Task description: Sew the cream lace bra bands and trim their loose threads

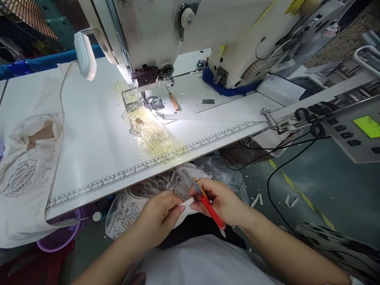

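Note:
My left hand [162, 211] is closed, pinching the edge of a white lace garment [126, 208] between thumb and fingers. The garment hangs over my lap, just below the table's front edge. My right hand [224, 200] is closed too, with a pair of red-handled scissors [211, 211] held in it. Its fingertips also meet the white edge, close to my left thumb. The blades point up and to the left, away from me. Part of the lace is hidden behind my hands.
A sewing machine [154, 27] stands over the white table [89, 130], its lamp lit. A ruler strip [142, 168] runs along the front edge. White lace pieces [29, 162] lie at left, above a purple basket [59, 239]. A control panel [347, 130] juts out at right.

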{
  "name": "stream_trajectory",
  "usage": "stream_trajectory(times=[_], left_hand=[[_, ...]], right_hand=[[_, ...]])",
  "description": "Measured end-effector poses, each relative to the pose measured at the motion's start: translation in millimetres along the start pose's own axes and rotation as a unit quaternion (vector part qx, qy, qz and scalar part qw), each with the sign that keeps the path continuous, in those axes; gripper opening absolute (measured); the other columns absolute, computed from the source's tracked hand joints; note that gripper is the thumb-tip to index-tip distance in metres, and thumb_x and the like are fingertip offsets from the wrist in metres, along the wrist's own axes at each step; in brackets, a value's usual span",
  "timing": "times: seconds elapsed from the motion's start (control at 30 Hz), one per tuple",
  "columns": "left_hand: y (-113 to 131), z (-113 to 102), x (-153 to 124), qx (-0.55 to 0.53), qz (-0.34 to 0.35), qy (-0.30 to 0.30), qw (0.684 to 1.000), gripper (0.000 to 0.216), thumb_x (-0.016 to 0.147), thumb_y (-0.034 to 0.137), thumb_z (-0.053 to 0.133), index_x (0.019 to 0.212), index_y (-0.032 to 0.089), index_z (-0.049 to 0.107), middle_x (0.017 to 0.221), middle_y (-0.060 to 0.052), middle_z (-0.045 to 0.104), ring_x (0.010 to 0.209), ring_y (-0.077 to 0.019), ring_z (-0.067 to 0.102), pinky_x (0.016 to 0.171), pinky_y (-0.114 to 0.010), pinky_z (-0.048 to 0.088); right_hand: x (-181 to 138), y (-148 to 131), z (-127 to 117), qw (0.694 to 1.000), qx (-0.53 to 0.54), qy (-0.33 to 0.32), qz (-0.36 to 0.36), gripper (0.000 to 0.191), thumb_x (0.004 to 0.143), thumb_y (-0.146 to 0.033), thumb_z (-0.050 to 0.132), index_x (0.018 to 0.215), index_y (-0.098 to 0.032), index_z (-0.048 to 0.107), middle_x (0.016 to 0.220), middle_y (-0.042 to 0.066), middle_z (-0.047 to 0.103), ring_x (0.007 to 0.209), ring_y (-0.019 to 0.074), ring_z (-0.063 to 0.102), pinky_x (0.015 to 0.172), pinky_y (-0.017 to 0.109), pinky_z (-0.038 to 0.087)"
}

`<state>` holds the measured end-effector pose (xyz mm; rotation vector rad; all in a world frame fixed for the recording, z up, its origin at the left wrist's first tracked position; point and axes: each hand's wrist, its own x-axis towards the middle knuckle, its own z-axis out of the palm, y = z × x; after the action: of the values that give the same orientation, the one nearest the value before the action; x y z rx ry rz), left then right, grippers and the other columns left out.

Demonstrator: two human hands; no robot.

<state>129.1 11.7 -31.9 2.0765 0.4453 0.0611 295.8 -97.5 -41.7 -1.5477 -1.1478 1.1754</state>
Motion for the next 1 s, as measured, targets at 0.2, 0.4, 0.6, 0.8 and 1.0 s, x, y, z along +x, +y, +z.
stream_trajectory(times=[0.2,0.4,0.6,0.8,1.0], left_hand=[[0,0,-5,-0.046,-0.024,0.048,0.998,0.022,0.088,0.025,0.044,0.076,0.017,0.06,0.068,-0.001,0.054,0.062,-0.0127,0.051,0.057,-0.023,0.039],[3,-1,-3,-0.19,-0.09,0.099,0.973,0.024,0.083,0.03,0.05,0.064,0.016,0.056,0.063,0.0,0.05,0.058,-0.0118,0.046,0.054,-0.023,0.036],[5,-3,-2,-0.302,-0.155,0.132,0.931,0.031,0.076,0.04,0.059,0.059,0.015,0.051,0.06,0.002,0.045,0.055,-0.01,0.039,0.051,-0.022,0.032],[5,-2,1,-0.311,-0.198,0.133,0.92,0.033,0.072,0.043,0.062,0.058,0.015,0.049,0.055,0.003,0.043,0.052,-0.0087,0.035,0.049,-0.021,0.027],[4,-2,2,-0.318,-0.209,0.143,0.914,0.034,0.07,0.045,0.061,0.058,0.015,0.05,0.054,0.003,0.042,0.051,-0.0086,0.034,0.048,-0.02,0.027]], right_hand=[[2,-1,1,0.996,0.088,0.003,0.022,0.027,0.072,-0.04,0.068,0.078,-0.021,0.051,0.073,-0.001,0.053,0.06,0.0122,0.048,0.055,0.026,0.043],[-1,1,-22,0.995,-0.059,-0.065,-0.054,0.05,0.071,-0.071,0.053,0.076,-0.022,0.044,0.074,0.0,0.046,0.061,0.0147,0.042,0.053,0.026,0.037],[-8,4,-23,0.975,-0.123,-0.17,-0.066,0.059,0.076,-0.081,0.023,0.069,-0.023,0.033,0.067,-0.002,0.039,0.057,0.0133,0.034,0.052,0.026,0.029],[-7,2,-16,0.975,-0.107,-0.182,-0.062,0.058,0.077,-0.08,0.023,0.07,-0.023,0.031,0.067,-0.002,0.04,0.057,0.0138,0.034,0.052,0.026,0.028],[-5,2,-16,0.972,-0.132,-0.187,-0.057,0.058,0.077,-0.081,0.022,0.069,-0.023,0.027,0.066,-0.003,0.036,0.057,0.0128,0.032,0.052,0.025,0.027]])
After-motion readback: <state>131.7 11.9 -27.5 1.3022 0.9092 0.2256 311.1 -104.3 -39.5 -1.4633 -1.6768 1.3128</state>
